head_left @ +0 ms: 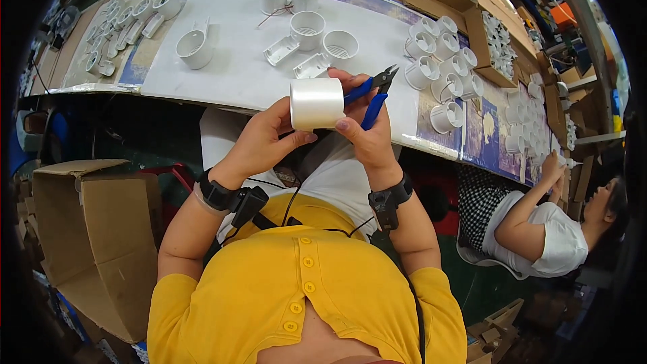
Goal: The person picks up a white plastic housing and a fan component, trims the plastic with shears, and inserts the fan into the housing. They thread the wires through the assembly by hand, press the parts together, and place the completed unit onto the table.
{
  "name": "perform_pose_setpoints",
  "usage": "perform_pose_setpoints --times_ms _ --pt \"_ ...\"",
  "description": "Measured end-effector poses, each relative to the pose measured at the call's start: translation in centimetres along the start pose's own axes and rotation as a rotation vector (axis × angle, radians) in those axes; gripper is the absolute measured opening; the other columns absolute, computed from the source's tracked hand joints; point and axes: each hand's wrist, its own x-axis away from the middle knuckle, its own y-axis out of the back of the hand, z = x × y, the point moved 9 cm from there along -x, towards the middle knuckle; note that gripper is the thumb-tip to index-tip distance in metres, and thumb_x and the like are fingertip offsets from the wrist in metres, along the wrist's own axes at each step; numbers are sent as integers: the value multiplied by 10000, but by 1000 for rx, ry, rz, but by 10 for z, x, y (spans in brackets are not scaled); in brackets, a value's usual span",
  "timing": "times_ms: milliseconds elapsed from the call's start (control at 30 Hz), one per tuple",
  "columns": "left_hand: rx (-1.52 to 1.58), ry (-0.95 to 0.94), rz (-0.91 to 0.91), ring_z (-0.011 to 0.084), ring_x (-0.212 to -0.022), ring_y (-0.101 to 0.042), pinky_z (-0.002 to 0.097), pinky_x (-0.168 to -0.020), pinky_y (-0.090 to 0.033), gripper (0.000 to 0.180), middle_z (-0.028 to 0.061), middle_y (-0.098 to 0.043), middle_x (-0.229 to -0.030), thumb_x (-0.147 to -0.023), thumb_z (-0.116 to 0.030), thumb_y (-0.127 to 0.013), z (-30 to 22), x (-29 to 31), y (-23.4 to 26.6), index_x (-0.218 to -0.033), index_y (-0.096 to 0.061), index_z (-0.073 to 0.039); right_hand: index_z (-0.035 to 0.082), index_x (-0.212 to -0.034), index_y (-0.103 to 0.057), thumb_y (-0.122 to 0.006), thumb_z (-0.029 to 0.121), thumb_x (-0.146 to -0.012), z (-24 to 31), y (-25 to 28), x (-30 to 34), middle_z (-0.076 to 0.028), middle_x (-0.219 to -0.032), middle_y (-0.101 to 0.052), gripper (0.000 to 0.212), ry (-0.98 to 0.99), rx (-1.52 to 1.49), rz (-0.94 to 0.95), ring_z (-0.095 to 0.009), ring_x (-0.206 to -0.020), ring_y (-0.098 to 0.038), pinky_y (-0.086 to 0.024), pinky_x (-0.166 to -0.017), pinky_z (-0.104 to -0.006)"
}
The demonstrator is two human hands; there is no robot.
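Observation:
A white plastic cylindrical housing (317, 104) lies sideways between my two hands, just off the table's front edge. My left hand (269, 136) grips its left side, with the thumb along the lower edge. My right hand (369, 136) holds blue-handled side cutters (377, 92), their dark jaws pointing up and away to the right. The right thumb also presses on the housing's right end. Beyond my hands on the white work sheet stand an open round housing (340, 44) and another cup (307, 29), beside two rectangular white plastic parts (311, 66).
A white housing with an arm (194, 48) stands to the left; more such parts (141, 10) lie at the far left. Several fan-filled cups (446, 87) crowd the right. A cardboard box (101, 249) stands at lower left. A co-worker (539, 229) sits at the right.

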Motion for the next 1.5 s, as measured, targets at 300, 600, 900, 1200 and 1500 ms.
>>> perform_pose_setpoints --times_ms 300,600,900,1200,1500 --pt "-552 -225 -194 227 -991 -617 332 -825 -510 412 81 -637 -1073 -778 10 -708 -28 6 21 -1164 -568 -34 69 -1214 -428 -786 192 -759 3 8 3 -183 -1387 -442 592 -80 -42 -103 -236 -1219 -485 -363 -1057 -386" --pt "-1218 -772 -439 291 -960 -588 364 -807 -502 485 71 -628 -1023 -631 65 -696 -82 20 12 -1085 -604 -77 68 -1218 -429 -814 100 -716 18 4 14 -177 -1364 -468 633 3 442 -74 -245 -1180 -522 -402 -1024 -386" --pt "-1213 -924 -507 289 -1004 -587 363 -859 -494 497 76 -614 -1092 -622 77 -695 -92 33 5 -1079 -592 -88 100 -1214 -416 -778 1 -735 8 10 13 -168 -1361 -474 608 106 378 -42 -252 -1215 -496 -377 -1047 -404" --pt "-1237 -954 -442 287 -1033 -586 352 -866 -492 452 86 -618 -1122 -639 45 -730 -88 33 3 -1051 -590 -77 105 -1214 -416 -776 -9 -730 -2 20 12 -175 -1373 -467 614 55 232 -31 -257 -1246 -472 -354 -1065 -409" --pt "-1009 -570 -384 239 -768 -649 309 -668 -511 352 87 -678 -885 -783 -159 -739 -67 21 14 -1086 -595 -52 71 -1210 -449 -717 96 -827 13 21 1 -160 -1356 -488 468 -10 192 -46 -223 -1221 -481 -353 -1058 -372"
